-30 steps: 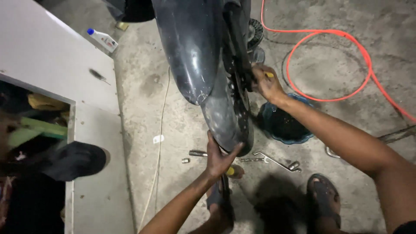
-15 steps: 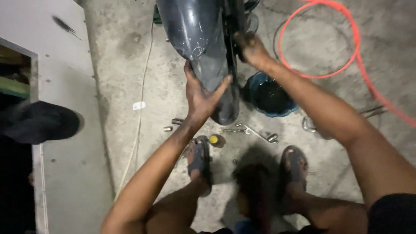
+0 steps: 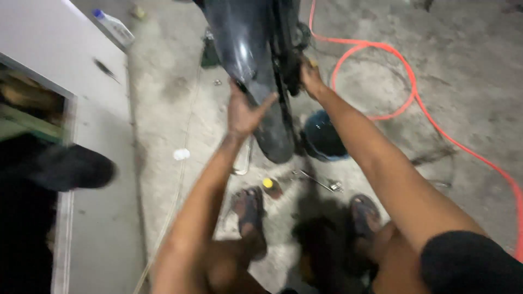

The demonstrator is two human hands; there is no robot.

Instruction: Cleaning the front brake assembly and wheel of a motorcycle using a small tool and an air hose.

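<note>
A: Head view, looking down. Where do your hands sit?

B: Your left hand (image 3: 244, 111) lies flat against the dark mudguard (image 3: 248, 49) — fingers spread wide, thumb out toward the tyre, closed on nothing. Your right hand (image 3: 309, 76) is up at the wheel (image 3: 286, 49) beside the mudguard; whether its grip is closed on anything there cannot be told, since the fingers are blurred against the dark parts.

A: And the mudguard itself?

B: It hangs over the concrete floor (image 3: 463, 65), its lower tip ending just above a dark blue bowl (image 3: 322, 139) that stands on the floor to the right.

A: What lies round about?

B: An orange hose (image 3: 414, 95) loops across the floor on the right. A wrench (image 3: 318, 182) and a small yellow-capped item (image 3: 268, 185) lie between your sandalled feet (image 3: 250, 215) — the wrench just below the bowl. A white bottle (image 3: 114, 27) rests at upper left.
</note>
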